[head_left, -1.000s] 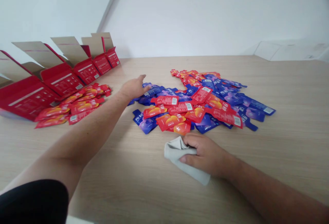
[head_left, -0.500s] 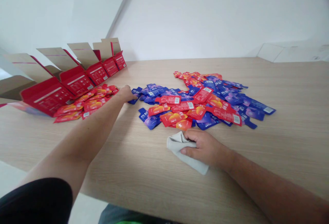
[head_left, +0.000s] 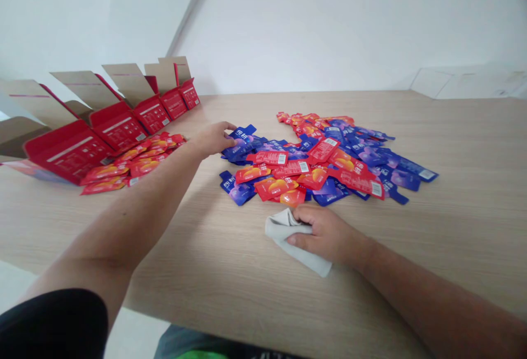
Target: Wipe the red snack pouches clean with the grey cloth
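Note:
A heap of red and blue sachets [head_left: 325,158] lies in the middle of the wooden table [head_left: 453,227]. My left hand [head_left: 212,138] reaches out to the heap's left edge, with its fingers pinched on a blue sachet [head_left: 241,135] that is lifted off the pile. My right hand [head_left: 325,234] rests on the table in front of the heap, closed on a grey cloth [head_left: 284,233].
A row of several open red cartons [head_left: 119,120] stands at the left, flaps up. A smaller pile of red sachets [head_left: 132,161] lies in front of them. White walls meet in a corner behind the table. The table's near edge runs below my arms.
My left hand has pulled a blue sachet up from the heap's left edge. The right hand stays on the cloth. The view has shifted slightly.

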`<move>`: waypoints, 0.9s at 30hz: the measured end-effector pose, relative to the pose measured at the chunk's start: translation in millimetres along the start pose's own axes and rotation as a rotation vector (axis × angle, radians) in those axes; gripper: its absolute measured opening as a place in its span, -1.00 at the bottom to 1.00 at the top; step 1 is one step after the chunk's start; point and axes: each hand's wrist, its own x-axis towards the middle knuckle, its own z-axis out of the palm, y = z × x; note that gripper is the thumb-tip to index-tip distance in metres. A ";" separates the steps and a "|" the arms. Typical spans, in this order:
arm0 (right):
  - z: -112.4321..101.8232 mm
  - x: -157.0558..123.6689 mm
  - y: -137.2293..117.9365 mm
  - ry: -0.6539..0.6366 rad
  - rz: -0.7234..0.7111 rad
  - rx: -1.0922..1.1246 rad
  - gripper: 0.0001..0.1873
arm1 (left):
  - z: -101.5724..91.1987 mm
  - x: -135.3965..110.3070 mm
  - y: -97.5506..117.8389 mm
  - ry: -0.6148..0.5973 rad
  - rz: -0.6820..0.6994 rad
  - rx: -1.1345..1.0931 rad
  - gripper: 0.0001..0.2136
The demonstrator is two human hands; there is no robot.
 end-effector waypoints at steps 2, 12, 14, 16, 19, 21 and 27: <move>0.2 -0.2 0.7 0.000 -0.004 -0.002 -0.83 | 5.7 -1.0 6.0 0.007 0.020 0.001 -0.38; -0.9 -0.8 1.3 -0.002 -0.028 -0.021 -0.80 | 36.9 -34.4 -0.7 0.084 0.087 0.091 -0.54; -1.0 -1.0 0.3 0.002 -0.031 -0.022 -0.81 | 39.6 -39.0 -0.8 0.131 0.122 0.118 -0.57; -0.9 -1.2 -0.5 0.007 -0.039 -0.019 -0.81 | 39.1 -43.5 0.0 0.180 0.146 0.128 -0.58; -0.6 -1.6 -1.2 0.013 -0.035 -0.024 -0.81 | 33.7 -51.7 3.7 0.235 0.168 0.112 -0.59; -0.5 -1.9 -1.7 0.013 -0.035 -0.038 -0.80 | 29.1 -58.7 7.6 0.258 0.184 0.095 -0.62; 0.5 -2.7 -3.8 0.004 0.002 -0.067 -0.84 | 20.7 -85.7 14.1 0.272 0.220 0.047 -0.67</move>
